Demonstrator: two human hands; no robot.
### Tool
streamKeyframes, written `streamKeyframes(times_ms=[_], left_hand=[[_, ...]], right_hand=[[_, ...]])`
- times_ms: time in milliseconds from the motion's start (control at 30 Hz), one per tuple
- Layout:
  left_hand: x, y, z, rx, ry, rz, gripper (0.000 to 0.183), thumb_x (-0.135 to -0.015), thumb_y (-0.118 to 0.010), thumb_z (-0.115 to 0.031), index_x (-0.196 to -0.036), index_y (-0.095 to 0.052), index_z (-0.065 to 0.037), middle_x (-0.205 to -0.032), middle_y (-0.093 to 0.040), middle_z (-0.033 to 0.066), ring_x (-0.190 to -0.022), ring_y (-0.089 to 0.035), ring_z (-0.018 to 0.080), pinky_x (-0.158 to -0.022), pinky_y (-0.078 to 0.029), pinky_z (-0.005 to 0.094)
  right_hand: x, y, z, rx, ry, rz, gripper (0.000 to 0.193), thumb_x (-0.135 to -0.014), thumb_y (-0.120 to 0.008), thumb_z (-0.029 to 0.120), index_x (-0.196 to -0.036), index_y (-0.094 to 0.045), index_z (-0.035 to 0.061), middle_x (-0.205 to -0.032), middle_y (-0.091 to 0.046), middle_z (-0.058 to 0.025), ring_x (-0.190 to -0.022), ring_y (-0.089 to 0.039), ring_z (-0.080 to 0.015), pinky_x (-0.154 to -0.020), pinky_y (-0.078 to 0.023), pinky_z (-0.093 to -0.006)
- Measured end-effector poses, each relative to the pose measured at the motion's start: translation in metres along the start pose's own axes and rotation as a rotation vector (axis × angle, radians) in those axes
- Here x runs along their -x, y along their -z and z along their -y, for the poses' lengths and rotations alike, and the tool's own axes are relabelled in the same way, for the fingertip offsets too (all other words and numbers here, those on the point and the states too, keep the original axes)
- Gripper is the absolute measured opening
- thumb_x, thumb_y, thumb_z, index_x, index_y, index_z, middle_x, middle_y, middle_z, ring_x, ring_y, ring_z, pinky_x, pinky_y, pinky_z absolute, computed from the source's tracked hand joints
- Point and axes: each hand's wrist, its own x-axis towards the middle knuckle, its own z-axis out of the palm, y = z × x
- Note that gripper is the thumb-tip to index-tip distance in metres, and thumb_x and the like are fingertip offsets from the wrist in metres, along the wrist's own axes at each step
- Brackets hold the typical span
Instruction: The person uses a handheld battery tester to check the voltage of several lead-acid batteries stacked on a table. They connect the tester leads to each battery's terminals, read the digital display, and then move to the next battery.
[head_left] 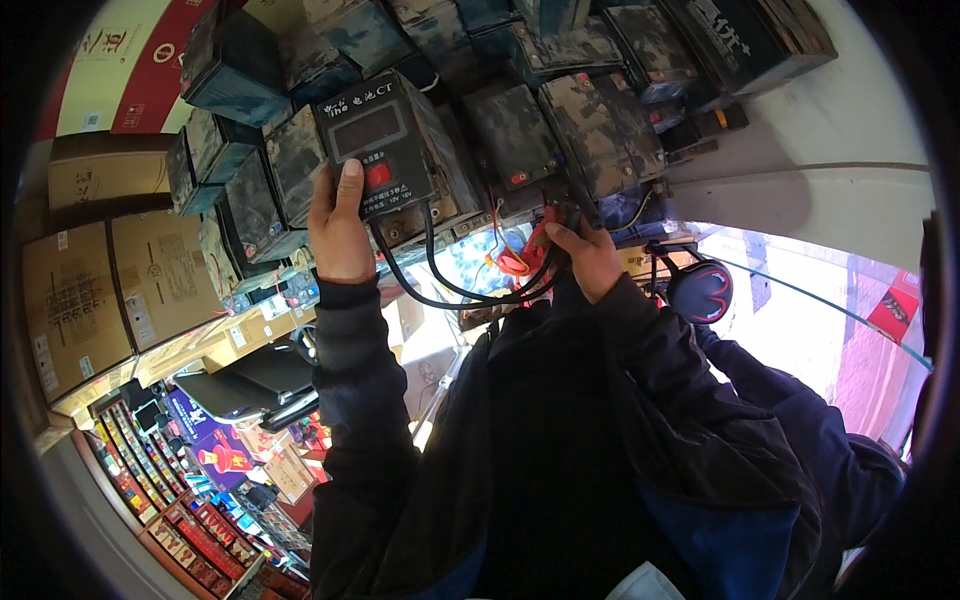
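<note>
My left hand [345, 230] grips the lower left side of a black box-shaped battery tester [410, 130]. Its thumb lies on the front face, beside a red button [377, 174] and below a dark display window [366, 134]. Two thick black cables [430, 235] hang from the tester's lower edge and loop toward my right hand [592, 258]. The fingers of that hand are closed around a clamp [548, 218] with red showing, close to the battery [510, 135] beside the tester. Its jaws are partly hidden, so I cannot tell whether they touch a terminal.
Several dusty batteries [600, 130] stand packed around and behind the tester. Cardboard boxes [75, 295] are stacked at left, above shelves of small goods [205, 540]. Thin red and yellow wires [508, 258] hang near the clamp. Another person's dark sleeve [790, 400] appears at right.
</note>
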Motion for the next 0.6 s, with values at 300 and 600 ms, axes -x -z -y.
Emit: streamKeyframes(times_ms=[300, 600], left_hand=[[0.113, -0.007, -0.021, -0.349, -0.446, -0.107, 0.050, -0.098, -0.066, -0.015, -0.141, -0.053, 0.007, -0.141, -0.059, 0.0215, -0.131, -0.055, 0.0293, -0.112, -0.040, 0.0363], [0.107, -0.099, 0.114, 0.012, 0.310, 0.352, 0.043, -0.100, -0.067, -0.024, -0.131, -0.061, 0.005, -0.123, -0.068, 0.0186, -0.117, -0.065, 0.0259, -0.099, -0.050, 0.0328]], right_hand=[[-0.004, 0.006, -0.002, 0.071, -0.010, -0.031, 0.022, -0.096, -0.072, 0.015, -0.110, -0.066, -0.0012, -0.092, -0.073, -0.0085, -0.079, -0.069, -0.0153, -0.069, -0.054, -0.0299], [-0.008, 0.010, -0.008, 0.085, -0.006, 0.023, 0.022, -0.097, -0.071, 0.014, -0.112, -0.069, -0.0009, -0.093, -0.073, -0.0065, -0.079, -0.068, -0.0140, -0.069, -0.054, -0.0294]])
